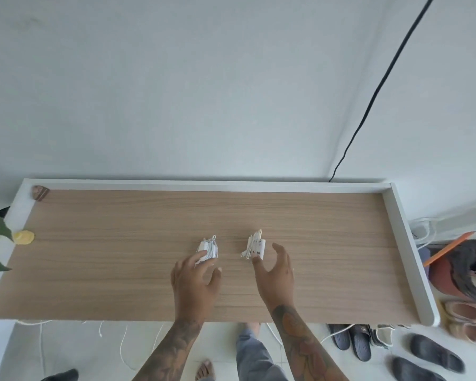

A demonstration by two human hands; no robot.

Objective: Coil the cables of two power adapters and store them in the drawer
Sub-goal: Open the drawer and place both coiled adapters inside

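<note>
Resting on woodgrain desk (121,257), two white coiled adapters (208,250)

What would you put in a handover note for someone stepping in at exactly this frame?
Left hand: open, fingertips resting on the left adapter, not closed around it.
Right hand: open, fingers spread, thumb tip at the right adapter; no grip yet.
Both adapters lie side by side, apart, mid-way along the wooden desk top, each with its white cable bundled against its body.
Done: coiling looks finished on both.
Left: pick up both bundles and put them in the drawer. No drawer shows in this view, so find and open it first.
</note>
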